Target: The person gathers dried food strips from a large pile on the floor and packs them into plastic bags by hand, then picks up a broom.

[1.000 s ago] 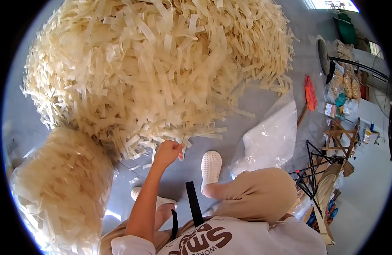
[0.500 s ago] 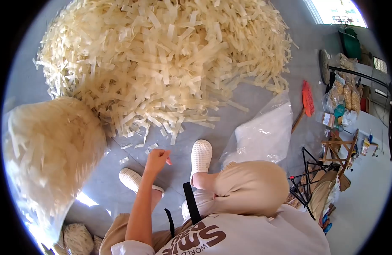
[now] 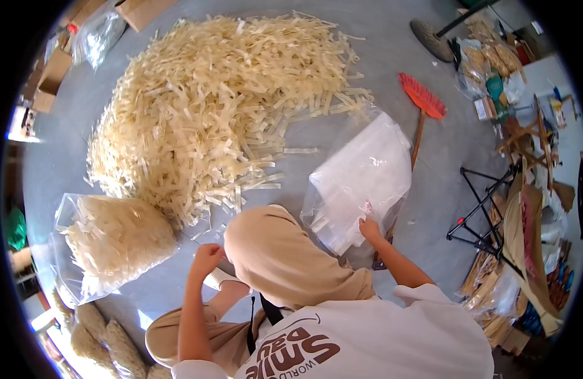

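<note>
head: right hand point(image 3: 369, 230) at plastic point(image 3: 366, 172)

Between the left hand point(image 3: 208, 258) and right hand point(image 3: 369, 229), the knee point(image 3: 266, 243) blocks a straight pass; ahead of it, floor point(image 3: 291, 189) leaves a lane between pile point(image 3: 196, 107) and plastic point(image 3: 361, 170). Left of the left hand sits the bag point(image 3: 121, 240); the broom point(image 3: 422, 104) slants just right of the right hand.

We have white plastic sheeting point(image 3: 367, 170) with shiny clear film edges, flat, near side at our right hand point(image 3: 369, 228); can't tell if gripped. Loose pale-yellow strips point(image 3: 209, 101) heap up ahead of our left hand point(image 3: 208, 258). Clear bag point(image 3: 118, 243), bulging with similar strips, sits left of that hand.
</note>
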Available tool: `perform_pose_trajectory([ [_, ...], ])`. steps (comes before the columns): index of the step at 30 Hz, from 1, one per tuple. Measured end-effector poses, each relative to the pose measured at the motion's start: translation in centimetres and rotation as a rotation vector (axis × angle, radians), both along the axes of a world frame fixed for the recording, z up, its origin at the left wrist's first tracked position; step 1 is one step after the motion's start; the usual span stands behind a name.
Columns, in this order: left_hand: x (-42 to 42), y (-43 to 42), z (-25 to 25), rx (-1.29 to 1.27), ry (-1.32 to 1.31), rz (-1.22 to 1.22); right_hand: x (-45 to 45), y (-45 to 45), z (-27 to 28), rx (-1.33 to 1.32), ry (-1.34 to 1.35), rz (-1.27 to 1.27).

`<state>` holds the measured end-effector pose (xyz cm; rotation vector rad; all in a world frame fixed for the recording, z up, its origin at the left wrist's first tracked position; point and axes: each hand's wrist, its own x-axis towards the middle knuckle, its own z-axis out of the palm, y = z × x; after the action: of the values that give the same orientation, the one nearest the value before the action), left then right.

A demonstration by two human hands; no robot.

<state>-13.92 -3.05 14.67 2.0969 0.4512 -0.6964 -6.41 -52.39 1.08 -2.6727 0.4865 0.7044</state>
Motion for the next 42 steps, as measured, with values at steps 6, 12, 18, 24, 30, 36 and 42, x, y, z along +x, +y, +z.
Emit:
perform_pose_trajectory([
  [6, -2.8, 5.1, 10.4, 0.292, -0.116, -0.091, -3.0, 0.3, -3.1, 0.332, -0.222, 0.227],
  [12, -7.5, 8.6, 19.1, 0.321, 0.001, 0.023, -4.8, 3.1, -1.0, 0.209, -0.059, 0.383],
  [18, -10.9, 7.6, 18.6, 0.048, -0.067, 0.488, -4.5, 1.8, -1.5, -0.48, -0.36, 0.755],
  [24, -10.4, 7.0, 18.4, 0.216, -0.114, 0.362, 0.0, 2.6, 3.9, -0.215, -0.023, 0.753],
  [30, -10.1, 7.3, 17.9, 0.238, -0.139, 0.339, 0.6, 2.6, 7.0, 0.296, -0.473, 0.521],
  [36, -7.8, 4.4, 19.6, 0.552, -0.278, 0.14, 0.9, 3.5, 8.5, 0.631, -0.223, 0.325],
  [42, 0.3, -7.8, 22.2, 0.311, -0.644, 0.046, 1.2, 4.6, 10.3, 0.938, -0.338, 0.016],
])
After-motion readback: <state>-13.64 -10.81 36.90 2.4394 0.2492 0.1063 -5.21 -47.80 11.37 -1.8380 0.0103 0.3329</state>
